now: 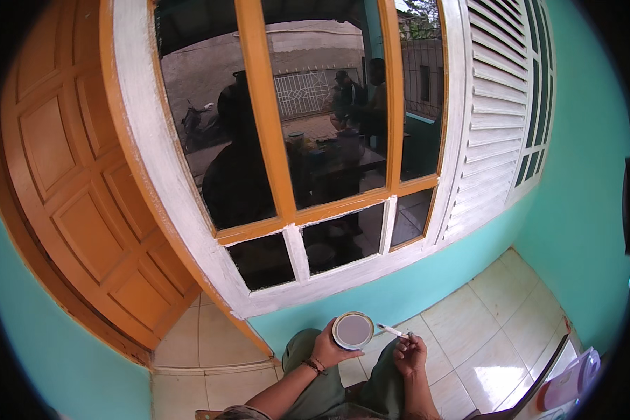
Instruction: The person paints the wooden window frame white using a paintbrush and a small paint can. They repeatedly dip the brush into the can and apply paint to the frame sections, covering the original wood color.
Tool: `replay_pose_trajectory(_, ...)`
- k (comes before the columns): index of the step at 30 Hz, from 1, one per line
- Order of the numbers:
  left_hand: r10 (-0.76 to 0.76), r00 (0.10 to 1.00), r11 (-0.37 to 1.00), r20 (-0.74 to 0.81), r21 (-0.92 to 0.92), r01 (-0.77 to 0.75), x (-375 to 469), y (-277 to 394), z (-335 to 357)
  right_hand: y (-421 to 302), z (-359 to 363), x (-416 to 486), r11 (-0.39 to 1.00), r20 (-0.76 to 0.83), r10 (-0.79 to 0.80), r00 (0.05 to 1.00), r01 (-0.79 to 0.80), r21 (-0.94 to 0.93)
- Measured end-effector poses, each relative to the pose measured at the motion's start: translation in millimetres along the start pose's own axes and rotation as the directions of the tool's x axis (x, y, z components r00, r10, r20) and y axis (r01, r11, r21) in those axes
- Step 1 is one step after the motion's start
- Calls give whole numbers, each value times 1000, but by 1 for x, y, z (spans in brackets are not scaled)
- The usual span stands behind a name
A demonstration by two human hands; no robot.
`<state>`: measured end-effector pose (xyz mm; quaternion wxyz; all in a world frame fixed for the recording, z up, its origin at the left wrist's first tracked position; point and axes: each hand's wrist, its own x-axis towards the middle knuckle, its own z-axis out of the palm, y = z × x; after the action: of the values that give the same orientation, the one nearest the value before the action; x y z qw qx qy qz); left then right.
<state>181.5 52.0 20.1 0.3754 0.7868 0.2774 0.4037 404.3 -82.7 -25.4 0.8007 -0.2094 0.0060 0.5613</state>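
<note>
My left hand (332, 348) grips a round paint can (353, 331) from its side, above my left knee. The can's top shows a flat greyish-mauve surface; I cannot tell whether that is paint or a lid. In my right hand (410, 353) is a small paintbrush (392, 330), its bristle end pointing left towards the can but apart from it. Before me stands a wooden window frame (294, 286) with white paint on its lower rails and outer post. Its upper bars (341, 206) are orange, and white smears run along their lower edges.
An orange panelled door (86, 231) is on the left. White louvred slats (496, 131) lie to the right of the glass, above a turquoise wall (399, 283). A plastic pitcher (569, 378) stands at the lower right, beside the tiled floor (467, 336). The window glass (325, 131) reflects people and a gate.
</note>
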Motion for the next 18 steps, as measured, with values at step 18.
replay_pose_trajectory(18, -39, 999, 999, -13, 32, 39, 0, -2, 1, 9, 12, -1, 996, -49, 74, 996, -71, 63)
